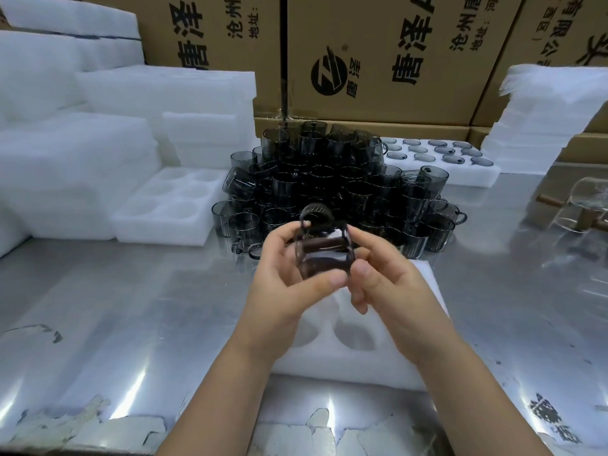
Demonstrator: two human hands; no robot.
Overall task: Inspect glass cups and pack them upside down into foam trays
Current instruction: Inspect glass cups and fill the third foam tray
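A dark smoked-glass cup with a handle is held up between both hands above a white foam tray with round holes. My left hand grips its left side, fingers curled round it and thumb across the lower edge. My right hand grips the right side with thumb and fingertips. The cup is motion-blurred, its handle pointing up and away. Behind it a big pile of the same dark cups is stacked on the metal table.
An empty foam tray lies at the left, and a filled tray with upside-down cups at the back right. Foam stacks and cardboard boxes line the back. Clear glassware stands at the right edge.
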